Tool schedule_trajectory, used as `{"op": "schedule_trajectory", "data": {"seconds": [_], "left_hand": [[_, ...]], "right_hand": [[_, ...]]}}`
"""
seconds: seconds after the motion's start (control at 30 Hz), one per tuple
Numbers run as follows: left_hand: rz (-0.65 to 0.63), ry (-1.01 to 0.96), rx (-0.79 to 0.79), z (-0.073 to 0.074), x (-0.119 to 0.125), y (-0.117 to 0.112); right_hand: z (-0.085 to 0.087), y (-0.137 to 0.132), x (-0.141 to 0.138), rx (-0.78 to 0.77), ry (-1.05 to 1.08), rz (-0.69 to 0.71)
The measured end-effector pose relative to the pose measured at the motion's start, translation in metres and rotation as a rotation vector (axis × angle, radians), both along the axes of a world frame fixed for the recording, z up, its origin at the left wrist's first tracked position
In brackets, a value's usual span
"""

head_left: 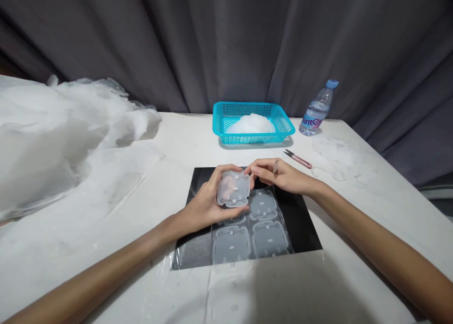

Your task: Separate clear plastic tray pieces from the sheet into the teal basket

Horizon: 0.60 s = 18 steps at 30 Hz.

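A translucent, rounded-square plastic piece (234, 190) with small slots and dots on its face is held up by my left hand (208, 202). The left fingers and thumb wrap around its edges, and some fingers show through from behind. My right hand (279, 175) has its fingers curled in a pinch at the upper right corner of the piece. A bit of clear tape or film (276, 166) sticks to a right finger. Beneath both hands lies a black mat (300, 220) with a clear plastic sheet of similar square shapes (271, 239) on it.
A blue basket (218, 125) behind the hands holds white material (253, 124). To its right are a water bottle (318, 109), pink-handled thread snips (297, 158) and thin clear scraps (341, 158). A large heap of whitish translucent film (71, 130) covers the table's left side.
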<state>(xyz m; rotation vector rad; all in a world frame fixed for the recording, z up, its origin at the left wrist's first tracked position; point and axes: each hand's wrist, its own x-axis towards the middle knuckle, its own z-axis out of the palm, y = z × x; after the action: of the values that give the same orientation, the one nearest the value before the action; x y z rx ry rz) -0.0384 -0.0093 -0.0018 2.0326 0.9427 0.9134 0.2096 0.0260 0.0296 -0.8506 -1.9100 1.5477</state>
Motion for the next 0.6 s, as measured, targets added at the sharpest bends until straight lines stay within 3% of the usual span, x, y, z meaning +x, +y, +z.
{"op": "schedule_trajectory", "data": {"seconds": [0.13, 0.43, 0.6], "left_hand": [[-0.007, 0.010, 0.036, -0.001, -0.001, 0.001], [-0.008, 0.001, 0.025, -0.002, -0.001, 0.000], [-0.079, -0.106, -0.009, -0.004, 0.001, 0.001]], "right_hand": [[0.001, -0.002, 0.000, 0.001, -0.028, -0.018], [0.008, -0.005, 0.002, 0.175, -0.044, -0.133], [0.011, -0.008, 0.005, 0.496, -0.058, -0.138]]}}
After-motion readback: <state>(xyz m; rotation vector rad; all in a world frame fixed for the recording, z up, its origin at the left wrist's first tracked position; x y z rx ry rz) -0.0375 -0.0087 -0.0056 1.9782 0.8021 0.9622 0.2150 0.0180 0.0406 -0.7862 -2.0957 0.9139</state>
